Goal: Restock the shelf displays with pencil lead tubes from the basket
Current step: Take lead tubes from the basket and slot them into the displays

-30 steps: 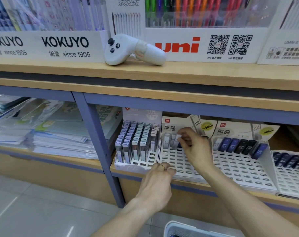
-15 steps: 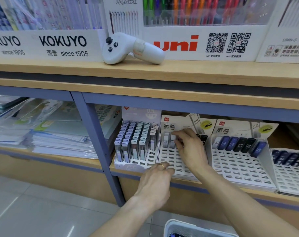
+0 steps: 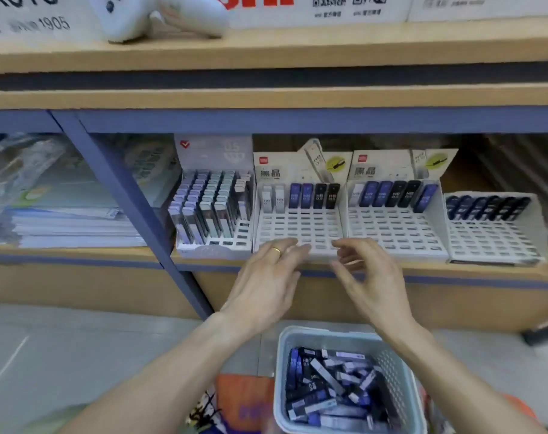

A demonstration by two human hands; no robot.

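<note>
A pale blue basket (image 3: 394,371) full of loose blue, black and white pencil lead tubes (image 3: 326,389) stands on the floor below me. On the lower shelf, a white slotted display rack (image 3: 297,230) holds several tubes in its back row only. My left hand (image 3: 266,283) rests fingers apart at that rack's front edge, a ring on one finger. My right hand (image 3: 369,277) hovers beside it, fingers spread and blurred, holding nothing. A fuller rack (image 3: 213,211) stands to the left, and two more racks (image 3: 394,230) with one back row each to the right.
A blue metal upright (image 3: 134,195) divides the shelf, with stacked plastic folders (image 3: 62,220) left of it. A white handheld controller (image 3: 147,17) lies on the wooden upper shelf (image 3: 329,45). An orange bag (image 3: 244,399) sits on the floor beside the basket.
My right hand has drawn back from the rack's back row to its front edge and is now empty. The view has tilted down, bringing the basket into sight.
</note>
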